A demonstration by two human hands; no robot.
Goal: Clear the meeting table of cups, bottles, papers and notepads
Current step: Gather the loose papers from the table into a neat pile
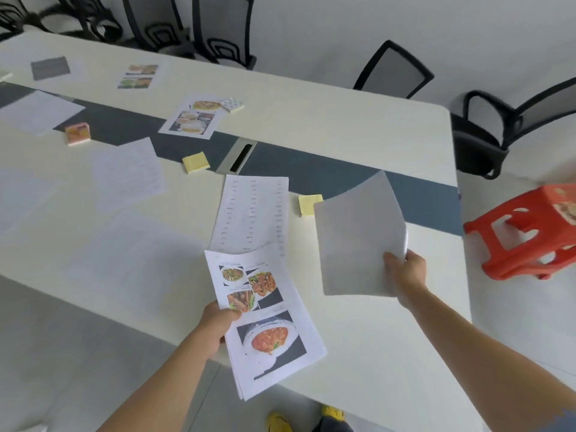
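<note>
My left hand grips a stack of printed sheets with food photos over the table's near edge. My right hand holds up a blank white sheet by its lower right corner, lifted off the table. A sheet with columns of text lies flat just beyond the stack. Yellow sticky-note pads sit by the dark centre strip. More papers lie further left: a plain sheet, a food-photo sheet and another.
The long white meeting table has a dark centre strip with a cable slot. An orange notepad and a patterned pad lie on it. Black office chairs line the far side. A red plastic stool stands at right.
</note>
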